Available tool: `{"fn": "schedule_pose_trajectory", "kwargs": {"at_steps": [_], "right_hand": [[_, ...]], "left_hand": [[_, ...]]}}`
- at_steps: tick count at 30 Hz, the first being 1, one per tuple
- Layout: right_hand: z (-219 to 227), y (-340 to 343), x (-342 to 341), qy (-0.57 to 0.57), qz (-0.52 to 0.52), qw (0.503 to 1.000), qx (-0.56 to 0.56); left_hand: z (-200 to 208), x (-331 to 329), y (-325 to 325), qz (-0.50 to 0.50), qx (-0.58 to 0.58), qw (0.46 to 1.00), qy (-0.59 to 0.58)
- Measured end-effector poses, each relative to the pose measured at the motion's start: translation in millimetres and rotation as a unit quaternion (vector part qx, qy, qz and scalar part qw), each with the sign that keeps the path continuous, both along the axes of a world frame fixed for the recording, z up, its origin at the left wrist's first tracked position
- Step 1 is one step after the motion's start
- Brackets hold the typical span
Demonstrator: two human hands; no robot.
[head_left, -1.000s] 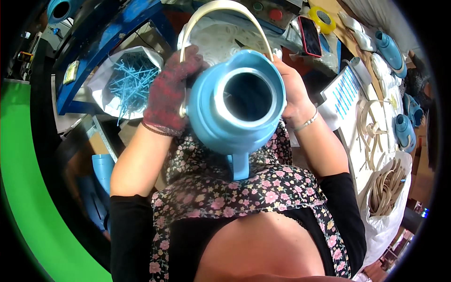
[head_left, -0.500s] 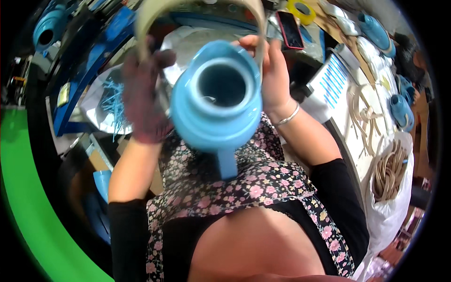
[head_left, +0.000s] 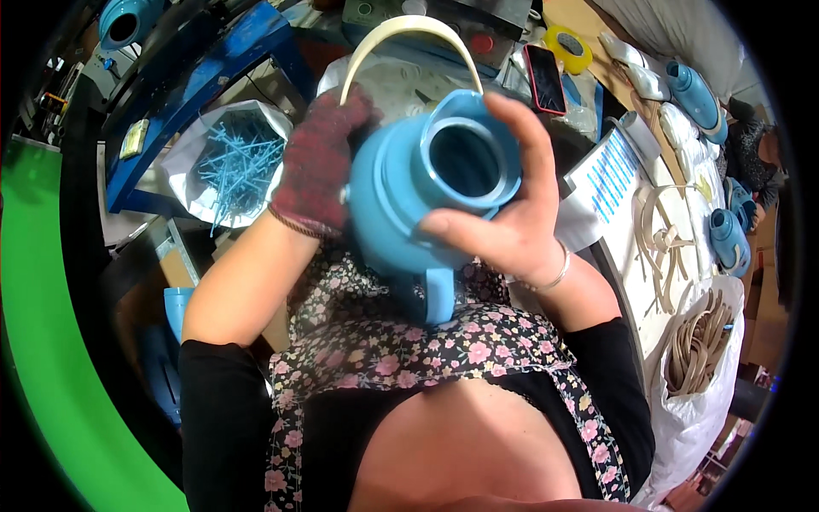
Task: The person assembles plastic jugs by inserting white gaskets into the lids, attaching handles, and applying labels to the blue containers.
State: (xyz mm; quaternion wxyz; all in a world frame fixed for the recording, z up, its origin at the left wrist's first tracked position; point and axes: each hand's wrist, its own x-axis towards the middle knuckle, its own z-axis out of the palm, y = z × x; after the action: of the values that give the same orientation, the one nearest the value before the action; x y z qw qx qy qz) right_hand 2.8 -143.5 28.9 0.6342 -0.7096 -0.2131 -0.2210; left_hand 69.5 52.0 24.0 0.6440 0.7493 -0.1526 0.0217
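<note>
Tilted to the right in front of my apron is a light blue jug [head_left: 388, 192], like a vacuum-flask casing, with its round mouth facing up. It has a pouring lip and a blue side grip [head_left: 439, 296] pointing toward me. My right hand [head_left: 520, 209], bare, clasps the neck, thumb on the near side and fingers at the far right. A cream carrying handle [head_left: 415, 26] arches beyond the jug. My left hand [head_left: 320, 158], in a dark red knit glove, is closed round the handle's left end beside the jug. Its fingertips are partly hidden.
At left, a white bag [head_left: 183, 162] holds thin blue plastic scraps by a blue metal frame [head_left: 205, 107]. On the right bench lie a phone [head_left: 544, 78], yellow tape [head_left: 567, 49], cream straps [head_left: 657, 247] and blue jugs [head_left: 695, 94]. A bag of beige straps [head_left: 704, 341] stands nearer.
The jug has tipped and shifted right. The cream handle has dropped farther from the camera. My right hand has come round the neck, and my left hand has closed in against the jug's side.
</note>
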Motion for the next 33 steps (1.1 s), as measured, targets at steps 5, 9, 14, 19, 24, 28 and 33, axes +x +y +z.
{"fn": "schedule_pose_trajectory", "kwargs": {"at_steps": [5, 9, 14, 19, 24, 28, 33], "right_hand": [[-3, -2, -11, 0.012, 0.007, 0.998, 0.057], [17, -44, -5, 0.055, -0.051, 0.995, 0.059], [-38, -227, -60, -0.056, -0.178, 0.854, 0.485], [-60, -317, -151, 0.04, -0.399, 0.782, 0.476], [-60, -472, -170, 0.06, -0.423, 0.847, 0.316], [10, -390, -95, 0.16, -0.573, 0.765, 0.249], [-75, -253, 12, 0.316, -0.051, 0.916, 0.24]], "left_hand": [[28, -15, -9, -0.059, 0.094, 0.968, -0.225], [-32, 45, 6, -0.061, 0.123, 0.989, -0.056], [-65, 25, 61, 0.059, -0.076, 0.981, 0.171], [-136, 2, 205, 0.208, -0.228, 0.89, 0.335], [-150, -20, 189, 0.189, -0.125, 0.941, 0.25], [-129, -47, 172, 0.25, 0.045, 0.944, 0.209], [-231, -90, 243, 0.255, 0.073, 0.91, 0.318]]}}
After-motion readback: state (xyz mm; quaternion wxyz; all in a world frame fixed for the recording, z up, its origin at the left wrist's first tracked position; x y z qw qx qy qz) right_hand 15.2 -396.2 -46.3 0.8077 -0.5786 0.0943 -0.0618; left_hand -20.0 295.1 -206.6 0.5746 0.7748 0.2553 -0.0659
